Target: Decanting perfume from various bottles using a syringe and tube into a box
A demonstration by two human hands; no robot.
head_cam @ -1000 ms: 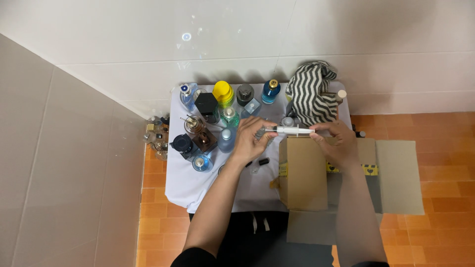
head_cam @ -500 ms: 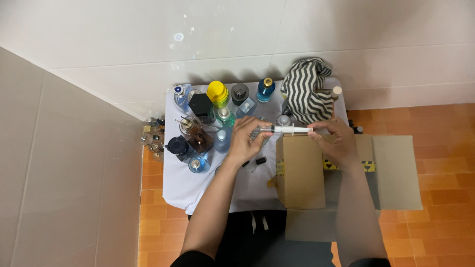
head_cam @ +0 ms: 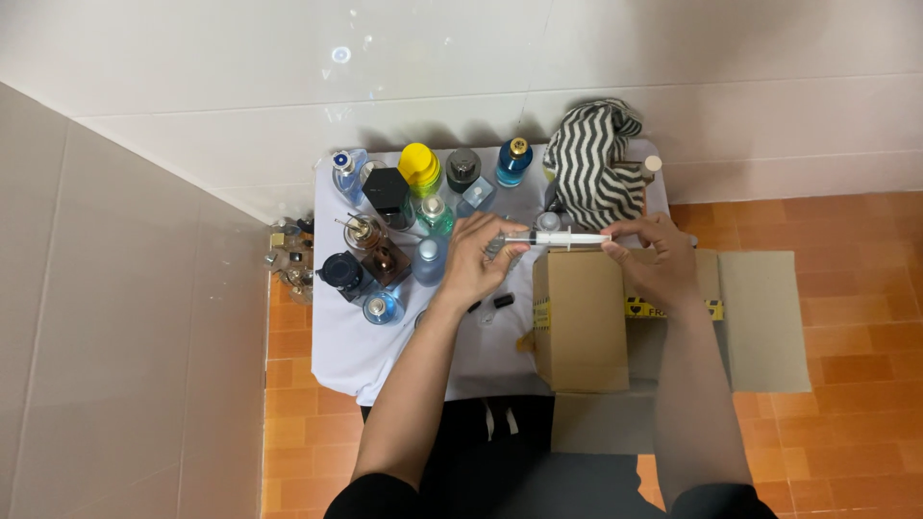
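Note:
A white syringe (head_cam: 565,238) lies level between my two hands, above the far edge of an open cardboard box (head_cam: 580,317). My right hand (head_cam: 660,261) pinches its right end. My left hand (head_cam: 478,259) is curled around a small clear vial (head_cam: 499,248) at the syringe's tip. What the vial holds is hidden by my fingers. Both hands hover over a small table covered with a white cloth (head_cam: 356,336).
Several perfume bottles (head_cam: 392,231) crowd the table's far left, among them a yellow-capped one (head_cam: 420,165) and a blue one (head_cam: 512,160). A striped black-and-white cloth (head_cam: 588,163) lies at the back right. Small black caps (head_cam: 503,301) rest near the box. More small bottles (head_cam: 289,258) sit on the floor by the wall.
The whole view has drifted a little, so everything sits slightly higher in the picture. Both hands keep the same hold on the syringe and vial.

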